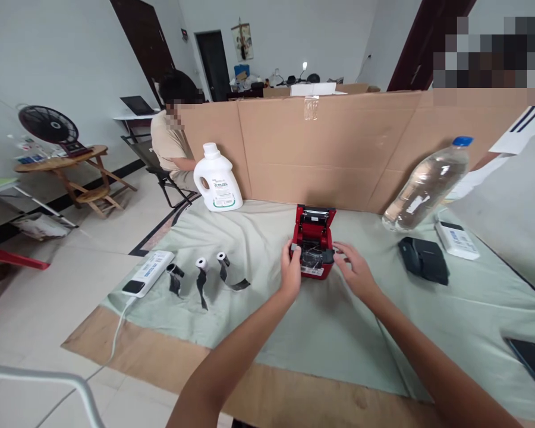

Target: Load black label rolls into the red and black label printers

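Observation:
A small red printer [312,241] stands on the pale green cloth [330,321] with its lid tipped open toward the cardboard wall. My left hand [290,271] grips its left side, thumb on the top edge. My right hand [355,268] rests against its right side, fingers curled around a small dark part at the open compartment. Three small paper rolls [200,270] with dark unwound strips lie to the left on the cloth.
A white power strip [148,272] lies at the table's left edge. A white jug [217,178], a clear water bottle [425,184], a black device [423,258] and a white box [457,239] sit around. A cardboard wall [339,148] backs the table; a person sits beyond.

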`<state>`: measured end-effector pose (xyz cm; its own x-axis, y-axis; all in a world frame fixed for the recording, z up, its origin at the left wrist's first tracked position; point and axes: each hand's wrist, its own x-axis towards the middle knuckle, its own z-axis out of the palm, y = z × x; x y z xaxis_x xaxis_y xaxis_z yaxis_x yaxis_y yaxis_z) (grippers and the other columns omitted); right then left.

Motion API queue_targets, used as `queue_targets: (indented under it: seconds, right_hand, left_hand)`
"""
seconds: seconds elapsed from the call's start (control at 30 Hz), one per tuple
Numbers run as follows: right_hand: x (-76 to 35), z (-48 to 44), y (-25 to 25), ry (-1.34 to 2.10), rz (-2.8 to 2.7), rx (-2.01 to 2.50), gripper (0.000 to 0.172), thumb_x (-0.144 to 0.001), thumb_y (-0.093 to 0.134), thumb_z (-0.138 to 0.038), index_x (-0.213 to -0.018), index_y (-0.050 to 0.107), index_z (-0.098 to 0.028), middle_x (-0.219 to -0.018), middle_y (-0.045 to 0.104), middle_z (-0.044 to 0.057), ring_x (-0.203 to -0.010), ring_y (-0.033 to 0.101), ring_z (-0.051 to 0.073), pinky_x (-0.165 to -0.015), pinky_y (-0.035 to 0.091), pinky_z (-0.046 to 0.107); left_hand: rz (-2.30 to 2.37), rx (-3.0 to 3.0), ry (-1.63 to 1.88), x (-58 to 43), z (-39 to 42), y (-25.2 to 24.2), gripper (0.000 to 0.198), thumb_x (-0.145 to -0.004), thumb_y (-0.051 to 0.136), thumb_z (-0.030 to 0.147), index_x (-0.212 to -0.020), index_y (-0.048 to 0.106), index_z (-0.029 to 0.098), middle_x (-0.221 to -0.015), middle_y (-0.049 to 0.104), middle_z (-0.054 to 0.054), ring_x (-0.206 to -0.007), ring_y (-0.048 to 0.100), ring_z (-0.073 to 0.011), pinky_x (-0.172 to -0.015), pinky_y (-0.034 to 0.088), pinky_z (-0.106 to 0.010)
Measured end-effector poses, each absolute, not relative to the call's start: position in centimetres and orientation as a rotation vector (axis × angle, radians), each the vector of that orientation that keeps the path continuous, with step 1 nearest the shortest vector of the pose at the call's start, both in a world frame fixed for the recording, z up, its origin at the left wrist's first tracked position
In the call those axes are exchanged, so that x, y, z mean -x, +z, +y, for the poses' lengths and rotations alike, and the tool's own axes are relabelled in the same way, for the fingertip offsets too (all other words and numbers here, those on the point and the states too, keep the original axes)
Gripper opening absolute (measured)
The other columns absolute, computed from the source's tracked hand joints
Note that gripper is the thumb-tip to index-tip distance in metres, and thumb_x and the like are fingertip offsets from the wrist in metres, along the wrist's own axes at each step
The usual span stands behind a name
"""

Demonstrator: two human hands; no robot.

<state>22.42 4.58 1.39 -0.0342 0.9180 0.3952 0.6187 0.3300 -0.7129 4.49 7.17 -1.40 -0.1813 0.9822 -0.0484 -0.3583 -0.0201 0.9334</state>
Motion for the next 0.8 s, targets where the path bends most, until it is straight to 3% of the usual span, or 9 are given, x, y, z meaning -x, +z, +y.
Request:
queue_targets:
  seconds: [0.13, 0.27, 0.47, 0.6, 0.8]
  right_hand:
    - [-22.1, 9.3, 5.2, 0.372, -2.01, 1.522, 0.035, -0.097, 0.042, -0.03, -0.11, 0.074, -0.021, -0.109, 0.076, 0.01, -0.1, 0.069, 0.024, -0.089, 0.053, 0.037]
    - [-19.1, 13.6, 8.0, 0.339, -2.486, 1.781, 0.038, -0.09, 0.048, -0.014, -0.115, 0.075, -0.023, -0.118, 0.075, 0.009, -0.11, 0.067, 0.025, -0.09, 0.05, 0.033]
    - [-15.3, 16.0, 9.0, 0.418, -2.761, 1.971, 0.024, -0.073, 0.069, -0.015, -0.094, 0.079, -0.017, -0.093, 0.076, 0.015, -0.082, 0.072, 0.032, -0.067, 0.051, 0.035]
    - [-16.0, 14.7, 10.2, 0.383, -2.782, 1.894, 0.025, -0.077, 0.065, -0.018, -0.099, 0.077, -0.016, -0.102, 0.075, 0.016, -0.093, 0.07, 0.031, -0.075, 0.052, 0.036]
    - [-16.6, 10.9, 15.1, 1.091, -2.188, 1.296, 0.035, -0.082, 0.066, -0.041, -0.112, 0.072, -0.023, -0.104, 0.075, 0.006, -0.091, 0.07, 0.024, -0.078, 0.056, 0.034]
  left_hand:
    - [1.046, -1.026, 1.529, -4.2, 5.6, -3.0, 0.048, -0.098, 0.051, 0.045, -0.142, 0.05, 0.026, -0.153, 0.049, -0.005, -0.144, 0.043, -0.0231, -0.12, 0.036, -0.037]
    - [1.05, -1.115, 1.523, -3.7, 5.2, -3.7, 0.049, -0.1, 0.045, 0.046, -0.145, 0.048, 0.025, -0.155, 0.047, -0.006, -0.144, 0.043, -0.0232, -0.12, 0.036, -0.038]
    - [1.074, -1.195, 1.533, -3.6, 5.4, -3.9, 0.047, -0.101, 0.045, 0.042, -0.145, 0.049, 0.025, -0.153, 0.049, -0.007, -0.141, 0.046, -0.0235, -0.12, 0.036, -0.041]
    - [1.072, -1.219, 1.542, -3.4, 5.4, -3.8, 0.048, -0.101, 0.045, 0.04, -0.146, 0.047, 0.025, -0.151, 0.05, -0.007, -0.14, 0.046, -0.0238, -0.12, 0.035, -0.041]
    - [1.01, -1.224, 1.602, -3.4, 5.4, -3.2, 0.043, -0.101, 0.044, 0.038, -0.141, 0.052, 0.023, -0.147, 0.053, -0.009, -0.138, 0.047, -0.0237, -0.121, 0.034, -0.042]
